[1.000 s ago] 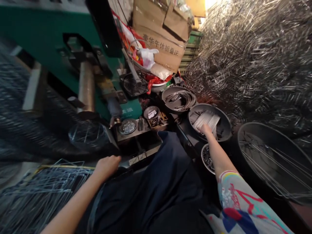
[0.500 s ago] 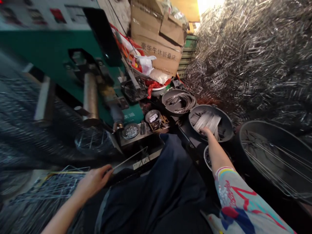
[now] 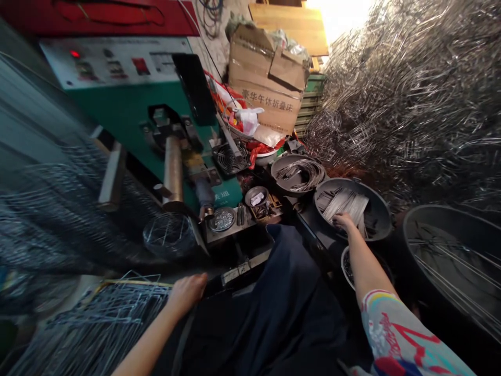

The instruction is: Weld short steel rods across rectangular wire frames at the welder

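Observation:
My right hand [image 3: 343, 221] reaches into a black tub [image 3: 381, 219] and rests on a bundle of short straight metal rods [image 3: 346, 201]; its fingers are curled on the rods. My left hand [image 3: 188, 292] lies closed at the near edge of the dark work surface [image 3: 242, 269], beside a stack of wire frames [image 3: 97, 318]; what it holds, if anything, is hidden. A round wire piece [image 3: 169, 235] sits under the green machine's copper-coloured cylinder [image 3: 173, 169]. My dark trousers [image 3: 270, 308] fill the lower middle.
A green machine with a control panel [image 3: 113, 65] stands at left. A second tub with curved wires [image 3: 299, 172], a large black tub [image 3: 454, 250], small bowls [image 3: 222, 219], a fan [image 3: 230, 156], a cardboard box [image 3: 270, 89] and a huge heap of wire parts [image 3: 415, 89] surround me.
The camera has tilted up, showing the control panel. The thin rod seen in my left hand half a second ago is gone from view, and that hand sits closer to the work surface. My right hand stays on the rods.

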`<action>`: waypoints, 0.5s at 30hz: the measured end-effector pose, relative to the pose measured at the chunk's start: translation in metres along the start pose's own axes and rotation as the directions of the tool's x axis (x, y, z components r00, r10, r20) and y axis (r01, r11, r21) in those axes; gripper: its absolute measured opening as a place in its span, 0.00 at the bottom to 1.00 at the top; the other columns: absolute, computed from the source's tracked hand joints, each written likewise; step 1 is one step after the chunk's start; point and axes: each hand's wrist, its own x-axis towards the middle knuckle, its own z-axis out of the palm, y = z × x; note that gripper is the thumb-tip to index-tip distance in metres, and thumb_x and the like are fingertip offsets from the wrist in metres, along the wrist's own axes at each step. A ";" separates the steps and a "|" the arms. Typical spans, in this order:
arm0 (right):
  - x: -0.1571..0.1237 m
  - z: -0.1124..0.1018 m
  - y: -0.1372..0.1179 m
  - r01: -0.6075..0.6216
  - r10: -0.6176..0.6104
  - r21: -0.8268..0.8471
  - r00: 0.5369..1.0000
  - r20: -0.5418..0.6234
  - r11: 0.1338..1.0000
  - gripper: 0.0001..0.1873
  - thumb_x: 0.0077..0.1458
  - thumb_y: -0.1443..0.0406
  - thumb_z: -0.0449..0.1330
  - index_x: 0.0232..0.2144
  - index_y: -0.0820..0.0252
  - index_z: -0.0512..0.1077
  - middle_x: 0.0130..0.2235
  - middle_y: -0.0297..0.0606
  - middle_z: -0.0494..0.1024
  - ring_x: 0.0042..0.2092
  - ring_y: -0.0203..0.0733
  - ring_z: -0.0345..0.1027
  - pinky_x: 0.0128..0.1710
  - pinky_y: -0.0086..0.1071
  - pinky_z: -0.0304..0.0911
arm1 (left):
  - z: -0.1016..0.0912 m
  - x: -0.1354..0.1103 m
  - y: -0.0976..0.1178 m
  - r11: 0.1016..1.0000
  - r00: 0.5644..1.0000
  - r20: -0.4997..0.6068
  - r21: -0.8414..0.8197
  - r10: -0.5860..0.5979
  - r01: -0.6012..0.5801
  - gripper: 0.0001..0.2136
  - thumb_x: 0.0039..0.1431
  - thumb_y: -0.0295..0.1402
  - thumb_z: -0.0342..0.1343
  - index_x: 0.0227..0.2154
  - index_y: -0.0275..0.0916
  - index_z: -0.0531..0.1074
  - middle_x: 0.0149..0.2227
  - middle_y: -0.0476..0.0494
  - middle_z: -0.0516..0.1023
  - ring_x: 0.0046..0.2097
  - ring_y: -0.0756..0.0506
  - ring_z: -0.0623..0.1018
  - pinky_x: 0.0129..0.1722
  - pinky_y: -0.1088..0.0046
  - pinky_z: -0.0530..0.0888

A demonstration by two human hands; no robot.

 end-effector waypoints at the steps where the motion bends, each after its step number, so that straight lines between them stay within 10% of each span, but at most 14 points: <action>1: 0.002 0.000 0.001 -0.004 0.004 0.017 1.000 0.001 1.000 0.16 0.64 0.60 0.59 0.51 0.63 0.69 0.47 0.41 0.74 0.42 0.40 0.72 0.40 0.38 0.72 | -0.009 0.006 0.009 0.998 0.998 -0.014 0.004 0.055 -0.055 0.17 0.62 0.23 0.40 0.38 0.34 0.75 0.35 0.31 0.81 0.38 0.34 0.81 0.34 0.63 0.70; 10: 0.010 -0.003 0.007 0.047 -0.043 0.087 0.998 -0.043 0.995 0.15 0.64 0.60 0.59 0.50 0.64 0.70 0.45 0.41 0.75 0.40 0.39 0.73 0.38 0.36 0.72 | -0.092 0.002 0.097 0.934 0.902 -0.276 -0.038 0.332 -0.356 0.19 0.64 0.22 0.37 0.36 0.32 0.76 0.34 0.31 0.78 0.36 0.39 0.77 0.35 0.63 0.66; 15: 0.011 -0.008 0.009 0.158 -0.140 0.151 0.982 -0.126 0.976 0.17 0.61 0.63 0.61 0.49 0.68 0.70 0.38 0.42 0.79 0.32 0.36 0.75 0.32 0.28 0.71 | -0.131 -0.078 0.086 0.908 0.814 -0.577 -0.375 -0.069 -0.189 0.16 0.64 0.40 0.47 0.36 0.39 0.79 0.33 0.37 0.80 0.36 0.40 0.78 0.40 0.64 0.71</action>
